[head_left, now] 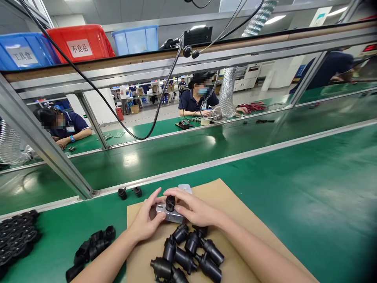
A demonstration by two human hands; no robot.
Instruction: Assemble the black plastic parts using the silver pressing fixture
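A small silver metal block (176,217) rests on the brown cardboard sheet, with a black cylindrical plastic part (170,202) standing upright in its top. My left hand (145,220) curls round the left end of the block, its thumb against the front. My right hand (196,206) reaches over from the right, with forefinger and thumb closed about the black part. Just below the block lies a loose pile of similar black plastic parts (184,257). Behind my right fingers a flat, pale piece (185,188) is partly hidden.
Cardboard (235,220) covers the green bench before me. Two small black parts (129,192) stand by the metal rail. More black pieces (91,245) and a stacked group (17,236) lie at left. A cable (138,137) hangs ahead; co-workers (196,98) sit across the line.
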